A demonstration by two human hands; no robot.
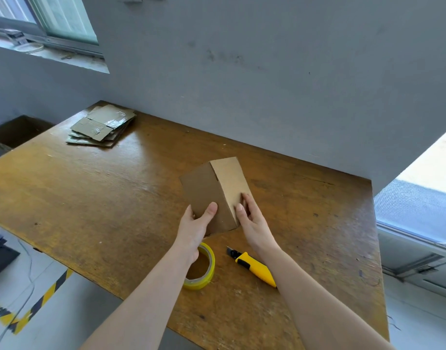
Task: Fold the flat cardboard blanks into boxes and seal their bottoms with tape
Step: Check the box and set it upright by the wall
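Cardboard hold: the left hand (195, 224) grips the near left side of the folded box (211, 193), thumb curled onto its shaded face
Right hand (252, 223): thumb and fingers rest fairly straight on the box's lit right face
Box: tilted, mid-worktop
Tape roll (206, 271): yellowish, lying flat under the left wrist
Utility knife (254, 267): yellow and black, just right of the roll
Flat blanks (100, 127): stacked at the far left corner
Worktop (90, 198): worn brown wood

My one wide-angle head camera looks forward and down across the worktop (90, 198) toward the wall (267, 72), close in and seemingly tilted slightly.
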